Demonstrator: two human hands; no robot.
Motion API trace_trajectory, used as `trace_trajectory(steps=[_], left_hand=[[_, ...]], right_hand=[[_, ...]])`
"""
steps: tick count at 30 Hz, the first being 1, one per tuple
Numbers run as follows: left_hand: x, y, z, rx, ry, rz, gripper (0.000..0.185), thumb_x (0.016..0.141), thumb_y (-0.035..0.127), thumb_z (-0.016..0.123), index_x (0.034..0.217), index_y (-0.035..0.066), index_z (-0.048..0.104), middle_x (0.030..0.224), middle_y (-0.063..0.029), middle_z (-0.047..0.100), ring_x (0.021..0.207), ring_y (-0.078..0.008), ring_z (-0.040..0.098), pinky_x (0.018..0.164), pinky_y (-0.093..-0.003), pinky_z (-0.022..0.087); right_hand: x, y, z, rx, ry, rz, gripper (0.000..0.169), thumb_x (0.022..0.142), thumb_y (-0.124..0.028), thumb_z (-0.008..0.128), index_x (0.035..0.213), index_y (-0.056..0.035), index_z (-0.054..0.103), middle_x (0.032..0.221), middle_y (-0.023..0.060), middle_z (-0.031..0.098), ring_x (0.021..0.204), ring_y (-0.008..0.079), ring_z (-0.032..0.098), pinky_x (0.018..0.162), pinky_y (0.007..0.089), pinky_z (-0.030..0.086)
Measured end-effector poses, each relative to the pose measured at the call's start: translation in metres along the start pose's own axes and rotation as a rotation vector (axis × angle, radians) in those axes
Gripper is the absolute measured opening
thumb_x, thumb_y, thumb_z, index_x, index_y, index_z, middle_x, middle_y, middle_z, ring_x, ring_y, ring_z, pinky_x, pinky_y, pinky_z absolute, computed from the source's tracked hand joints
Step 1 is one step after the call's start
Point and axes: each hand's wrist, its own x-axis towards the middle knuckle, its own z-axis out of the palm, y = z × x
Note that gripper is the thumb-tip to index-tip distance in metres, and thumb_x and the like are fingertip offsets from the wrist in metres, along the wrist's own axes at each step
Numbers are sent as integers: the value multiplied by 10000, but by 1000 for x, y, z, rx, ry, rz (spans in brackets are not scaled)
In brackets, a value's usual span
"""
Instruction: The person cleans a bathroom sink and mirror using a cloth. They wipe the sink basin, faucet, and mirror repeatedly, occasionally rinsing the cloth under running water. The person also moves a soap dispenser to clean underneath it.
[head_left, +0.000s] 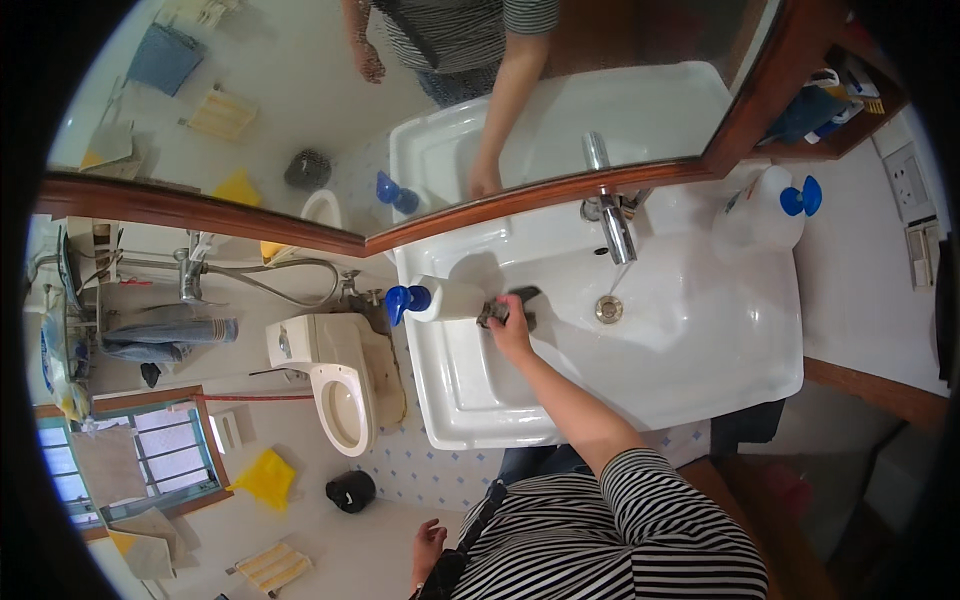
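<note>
A dark grey, crumpled cloth or scrubber (493, 310) is in the fingers of my right hand (513, 331), over the left part of a white ceramic washbasin (720, 315). Just left of it is a white pump bottle with a blue head (448, 298). A thin stream of water falls from the chrome faucet (618, 231) near the round metal drain (608, 309). My left hand (429, 543) hangs low beside my body, away from the basin, with loosely bent fingers and nothing seen in it.
A wood-framed mirror (525, 213) runs above the basin. On the basin's right rear corner stands a translucent bottle with a blue head (766, 210). A toilet (346, 409) is to the left, with a black bin (350, 491) nearby. An open wooden shelf (874, 135) holds toiletries.
</note>
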Motion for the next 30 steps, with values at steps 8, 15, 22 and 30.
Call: trace_trajectory(steps=[8,15,22,30], left_hand=[[10,-44,10,-41,-124,-4,396,894,159,658,1239,-7,561,929,-156,707,786,-191,677,713,-309,541],[22,24,-1,43,21,32,342,893,121,659,1201,-4,575,903,-132,706,799,-181,671,724,-303,539],[22,26,14,-26,-20,38,364,888,135,666,1202,-19,568,901,-132,703,805,-177,666,737,-304,535],[17,-4,21,4,-16,-16,404,877,175,677,1212,-22,566,894,-140,702,784,-184,672,710,-319,534]], right_hand=[[-49,-23,-21,-132,-487,-128,201,694,13,722,857,-68,636,900,95,571,860,269,590,738,339,479],[-64,-21,-10,-284,-354,-212,94,704,-42,707,713,-102,636,1009,152,570,994,361,535,864,406,449],[-77,13,-137,-471,-855,36,69,697,-162,686,705,-93,677,722,92,645,703,274,624,662,411,493],[16,32,-267,-1395,-295,-6,259,750,-131,648,1003,-80,673,1210,109,529,1197,278,432,845,536,437]])
